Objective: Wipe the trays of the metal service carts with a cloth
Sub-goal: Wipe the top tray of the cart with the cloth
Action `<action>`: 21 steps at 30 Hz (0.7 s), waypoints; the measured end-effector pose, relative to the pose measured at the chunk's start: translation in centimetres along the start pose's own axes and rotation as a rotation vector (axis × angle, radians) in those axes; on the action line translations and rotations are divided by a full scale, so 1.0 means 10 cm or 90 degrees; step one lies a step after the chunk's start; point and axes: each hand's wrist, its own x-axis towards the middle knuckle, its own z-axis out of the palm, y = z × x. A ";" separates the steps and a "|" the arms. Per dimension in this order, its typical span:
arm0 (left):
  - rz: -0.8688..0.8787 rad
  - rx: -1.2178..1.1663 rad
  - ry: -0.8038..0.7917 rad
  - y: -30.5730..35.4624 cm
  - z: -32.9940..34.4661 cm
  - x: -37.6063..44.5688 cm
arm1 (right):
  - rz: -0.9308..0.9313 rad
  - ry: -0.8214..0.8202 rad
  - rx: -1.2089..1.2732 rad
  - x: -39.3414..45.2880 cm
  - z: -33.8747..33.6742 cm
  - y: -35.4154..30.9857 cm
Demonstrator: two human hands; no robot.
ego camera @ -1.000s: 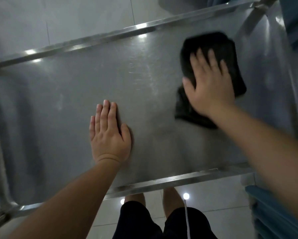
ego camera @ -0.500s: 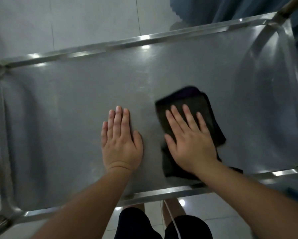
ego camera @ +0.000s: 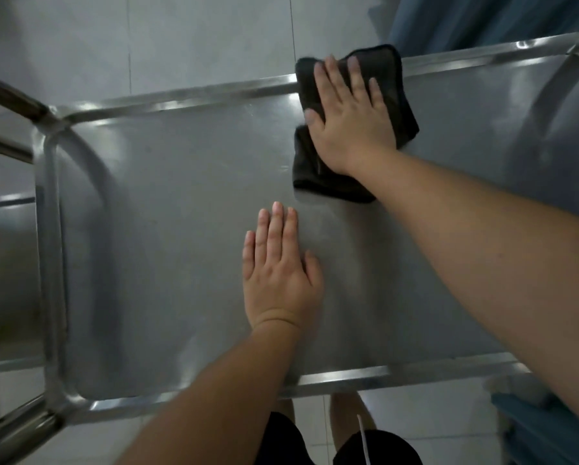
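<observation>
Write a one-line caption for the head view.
Right hand presses a dark cloth against the steel tray's far rim; left hand rests flat.

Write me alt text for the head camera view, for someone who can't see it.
Seen from above, a person's right hand presses a dark cloth flat against the far rim of a steel cart tray, the cloth lapping over that rim. The left hand rests flat on the tray, fingers straight, nearer the person.

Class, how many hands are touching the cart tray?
2: the left hand flat on the metal tray, the right hand pressing the black cloth at its far rim.
</observation>
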 end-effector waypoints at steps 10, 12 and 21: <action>0.024 -0.053 -0.135 -0.05 -0.25 0.04 | -0.013 -0.038 -0.006 -2.07 0.53 -0.07; 0.026 -0.136 -0.163 -0.11 -0.44 0.10 | -0.019 -0.058 -0.009 -2.43 0.62 -0.15; -0.004 0.025 -0.064 -1.31 -0.99 0.18 | -0.059 -0.114 -0.042 -3.21 0.76 -0.26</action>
